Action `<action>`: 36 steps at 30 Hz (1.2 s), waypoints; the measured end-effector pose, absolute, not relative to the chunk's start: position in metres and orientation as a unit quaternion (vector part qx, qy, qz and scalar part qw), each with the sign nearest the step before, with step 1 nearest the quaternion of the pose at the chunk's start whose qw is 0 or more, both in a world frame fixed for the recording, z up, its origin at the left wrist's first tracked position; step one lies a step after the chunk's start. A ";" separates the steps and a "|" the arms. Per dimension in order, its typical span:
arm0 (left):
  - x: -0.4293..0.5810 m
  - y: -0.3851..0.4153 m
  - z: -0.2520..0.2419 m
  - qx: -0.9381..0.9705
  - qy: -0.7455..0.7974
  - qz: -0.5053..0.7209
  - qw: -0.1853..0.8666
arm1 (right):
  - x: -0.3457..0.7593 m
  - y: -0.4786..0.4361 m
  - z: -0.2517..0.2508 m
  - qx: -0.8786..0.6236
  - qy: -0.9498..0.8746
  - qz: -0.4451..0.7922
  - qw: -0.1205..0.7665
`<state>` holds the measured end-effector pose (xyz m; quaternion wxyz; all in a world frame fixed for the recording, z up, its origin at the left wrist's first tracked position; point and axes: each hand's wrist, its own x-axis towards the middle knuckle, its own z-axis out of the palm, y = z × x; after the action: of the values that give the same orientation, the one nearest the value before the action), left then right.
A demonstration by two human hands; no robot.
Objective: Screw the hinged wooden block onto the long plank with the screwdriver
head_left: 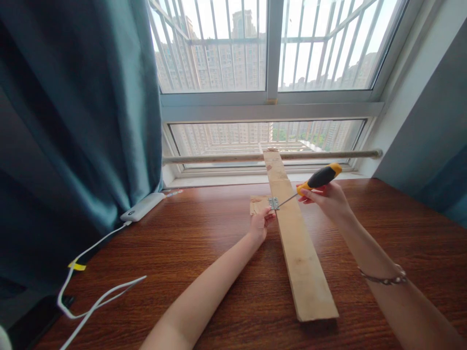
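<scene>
Two bare hands work over a brown wood-grain surface (204, 253), meeting at a small metal hinge (273, 203) near its far side. The hinge lies across the seam between a long board (302, 262) and a short wood piece (257, 201), which sits against the board's left edge. The board's long axis runs away from the person, its near end slightly to the right, its far end overlapping the rail (328, 155) below the window (219, 48) in this view; whether it touches the rail I cannot tell.

The right hand (330, 200) has its grip closed around a screwdriver (316, 182) with a yellow and black handle. From that grip the hinge lies to the left and slightly nearer the person, and the shaft slants down that way, crossing the board's long axis. Its tip reaches the hinge's right-hand leaf, on the board; whether it is seated in a screw is too small to tell.

The left hand (259, 223) is the nearer one, its fingers at the hinge's lower left corner and over the short piece. Whether that grip pinches or only presses cannot be made out. Farther left, a white device (142, 207) with a white cable (98, 240) lies beside the curtain (109, 97).
</scene>
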<state>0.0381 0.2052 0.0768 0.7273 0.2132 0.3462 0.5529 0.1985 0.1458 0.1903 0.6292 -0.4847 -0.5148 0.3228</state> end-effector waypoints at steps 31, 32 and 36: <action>0.040 0.206 0.076 0.210 0.344 0.559 0.724 | 0.194 0.155 0.172 -0.541 -0.517 0.175 0.640; 0.040 0.206 0.076 0.211 0.343 0.559 0.725 | 0.194 0.155 0.171 -0.523 -0.514 0.201 0.650; 0.040 0.206 0.076 0.214 0.335 0.562 0.725 | 0.193 0.154 0.172 -0.481 -0.495 0.259 0.676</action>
<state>0.0399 0.2062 0.0758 0.7253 0.2143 0.3354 0.5618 0.1926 0.1539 0.1721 0.6756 -0.4815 -0.4946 0.2589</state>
